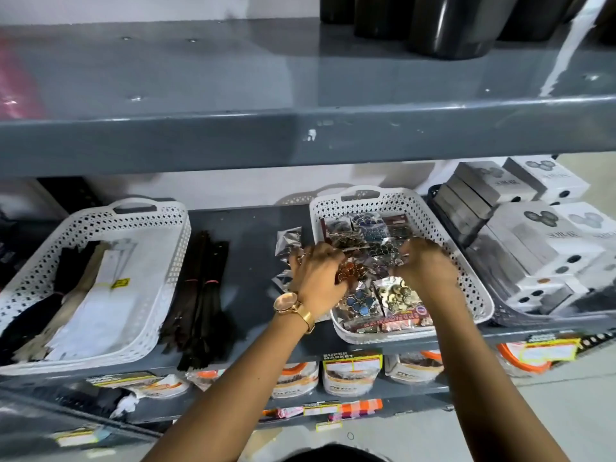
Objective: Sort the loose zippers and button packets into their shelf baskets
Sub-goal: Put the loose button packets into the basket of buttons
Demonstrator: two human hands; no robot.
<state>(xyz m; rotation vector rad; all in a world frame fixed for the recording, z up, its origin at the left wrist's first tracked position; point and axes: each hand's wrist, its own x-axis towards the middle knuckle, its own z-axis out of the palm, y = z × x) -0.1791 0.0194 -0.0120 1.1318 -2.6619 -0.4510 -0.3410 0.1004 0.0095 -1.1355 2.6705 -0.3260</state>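
Two white perforated baskets stand on the grey shelf. The right basket (473, 288) is full of clear button packets (370, 235). My left hand (316, 275) reaches over its left rim and grips packets there, a gold watch on the wrist. My right hand (423, 265) is inside the basket, fingers closed on packets. A few loose button packets (288, 240) lie on the shelf just left of that basket. The left basket (166, 248) holds black, beige and white zippers (96, 295). A bundle of dark loose zippers (203, 295) lies on the shelf between the baskets.
White boxes (533, 248) are stacked in a dark tray at the right. The upper grey shelf (300, 138) overhangs close above, with black bins (450, 25) on it. Packaged goods (350, 375) and price labels line the shelf below.
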